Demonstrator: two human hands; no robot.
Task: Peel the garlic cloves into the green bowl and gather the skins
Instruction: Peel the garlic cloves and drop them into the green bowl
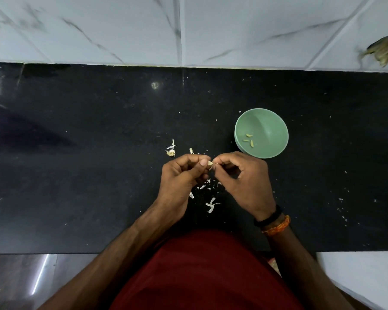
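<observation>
Pinching garlic clove (pixel 210 162) between both hands

obstacle: green bowl (pixel 276 121) right | skins (pixel 211 204) below hands

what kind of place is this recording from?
Most likely a home kitchen. A polished black stone counter runs along a wall of white marbled tiles, and on it stand a green bowl holding peeled garlic cloves, with papery garlic skins scattered beside.
</observation>
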